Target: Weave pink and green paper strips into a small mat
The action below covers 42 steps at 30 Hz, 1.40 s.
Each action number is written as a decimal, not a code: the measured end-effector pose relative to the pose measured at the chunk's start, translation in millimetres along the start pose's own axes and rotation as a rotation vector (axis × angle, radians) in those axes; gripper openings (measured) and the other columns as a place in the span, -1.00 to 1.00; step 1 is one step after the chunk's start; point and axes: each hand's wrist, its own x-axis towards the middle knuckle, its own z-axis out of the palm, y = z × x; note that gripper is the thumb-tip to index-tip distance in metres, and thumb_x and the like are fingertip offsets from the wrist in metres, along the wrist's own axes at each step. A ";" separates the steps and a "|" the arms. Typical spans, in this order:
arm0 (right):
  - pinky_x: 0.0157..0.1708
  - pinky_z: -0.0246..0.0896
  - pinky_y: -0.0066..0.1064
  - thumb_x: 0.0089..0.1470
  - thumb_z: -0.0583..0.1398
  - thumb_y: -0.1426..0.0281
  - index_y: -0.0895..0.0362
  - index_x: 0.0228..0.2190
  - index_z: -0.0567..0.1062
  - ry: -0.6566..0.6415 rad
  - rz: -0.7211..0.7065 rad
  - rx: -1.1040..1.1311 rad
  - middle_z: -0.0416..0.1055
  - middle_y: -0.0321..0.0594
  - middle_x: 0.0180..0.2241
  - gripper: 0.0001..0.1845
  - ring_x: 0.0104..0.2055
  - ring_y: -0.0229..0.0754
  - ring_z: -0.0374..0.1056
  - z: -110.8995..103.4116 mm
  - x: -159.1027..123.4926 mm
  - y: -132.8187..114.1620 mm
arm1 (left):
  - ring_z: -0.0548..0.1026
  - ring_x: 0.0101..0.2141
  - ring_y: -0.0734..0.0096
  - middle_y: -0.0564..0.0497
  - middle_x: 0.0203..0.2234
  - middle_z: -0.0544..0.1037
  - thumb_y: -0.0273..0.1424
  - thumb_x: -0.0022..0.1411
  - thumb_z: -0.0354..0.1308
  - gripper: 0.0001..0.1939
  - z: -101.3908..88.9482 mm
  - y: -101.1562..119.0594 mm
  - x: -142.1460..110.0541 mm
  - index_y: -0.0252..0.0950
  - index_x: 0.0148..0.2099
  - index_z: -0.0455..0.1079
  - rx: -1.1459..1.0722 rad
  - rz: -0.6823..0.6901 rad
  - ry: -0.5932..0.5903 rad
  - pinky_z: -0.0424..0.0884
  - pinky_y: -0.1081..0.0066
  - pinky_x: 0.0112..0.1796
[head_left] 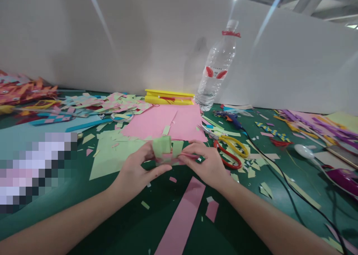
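Between my two hands is a small piece woven from green and pink paper strips point(162, 145), held just above the table. My left hand point(142, 165) grips its left side, the thumb along the lower edge and the fingers behind. With thumb and fingers pinched together, my right hand point(205, 161) holds the right end, where a thin pink strip sticks out. A long pink paper strip point(183, 217) lies below on the green table. Behind the hands are a pink sheet point(165, 120) and a light green sheet point(109, 154).
Scissors point(233, 146) with red and yellow handles lie right of my hands. A plastic bottle point(216, 68) leans at the back wall, near a blue glue gun point(231, 118) with a black cord. Paper strips point(106, 103) are heaped at left. A white spoon point(304, 151) lies right.
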 end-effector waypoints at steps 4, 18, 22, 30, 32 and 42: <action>0.03 0.23 -0.20 0.07 0.26 0.40 0.08 -0.43 0.53 0.038 0.012 -0.026 0.56 -0.30 -0.43 -0.95 -0.38 -0.24 0.41 -3.8 1.3 3.9 | 0.59 -0.26 0.20 -0.08 -0.22 0.61 -0.18 0.06 0.23 -0.54 -1.9 -4.2 5.7 -0.29 -0.03 0.35 -0.035 -0.139 0.051 0.54 0.26 -0.23; -0.03 0.25 -0.25 -0.10 0.36 0.31 0.09 -0.30 0.52 0.059 0.093 -0.055 0.53 -0.26 -0.31 -0.74 -0.25 -0.17 0.44 -7.6 0.4 -18.6 | 0.54 -0.47 0.35 0.05 -0.48 0.62 -0.23 0.08 0.15 -0.80 1.5 -3.1 4.3 -0.22 -0.43 0.50 0.144 -0.095 -0.064 0.42 0.49 -0.46; 0.07 0.14 -0.22 0.03 0.29 0.42 0.08 -0.46 0.54 -0.010 0.005 0.009 0.54 -0.37 -0.46 -0.95 -0.39 -0.28 0.43 -4.7 -0.3 -24.0 | 0.53 -0.49 0.42 0.09 -0.49 0.62 -0.29 0.13 0.15 -0.84 3.3 -5.6 2.0 -0.22 -0.40 0.50 0.108 -0.020 -0.122 0.40 0.54 -0.47; 0.04 0.17 -0.16 0.02 0.30 0.47 0.03 -0.46 0.57 0.015 0.003 0.038 0.57 -0.37 -0.46 -0.91 -0.41 -0.25 0.46 -5.3 0.0 -22.3 | 0.55 -0.42 0.33 0.03 -0.45 0.62 -0.30 0.16 0.14 -0.83 3.1 -6.4 2.1 -0.24 -0.38 0.50 0.086 0.008 -0.186 0.46 0.44 -0.38; 0.04 0.17 -0.14 0.02 0.29 0.47 0.00 -0.45 0.58 0.014 0.013 0.034 0.57 -0.38 -0.46 -0.89 -0.40 -0.24 0.46 -5.5 -0.1 -22.6 | 0.56 -0.41 0.32 0.02 -0.44 0.62 -0.30 0.16 0.15 -0.83 2.7 -6.0 2.5 -0.24 -0.37 0.51 0.081 0.013 -0.199 0.48 0.42 -0.36; 0.02 0.18 -0.17 0.03 0.28 0.46 0.02 -0.46 0.57 0.016 0.030 0.025 0.57 -0.40 -0.46 -0.90 -0.45 -0.26 0.44 -5.9 0.9 -21.2 | 0.59 -0.35 0.28 0.01 -0.36 0.65 -0.28 0.13 0.19 -0.82 1.7 -6.8 2.3 -0.24 -0.26 0.53 0.133 0.032 -0.173 0.52 0.40 -0.29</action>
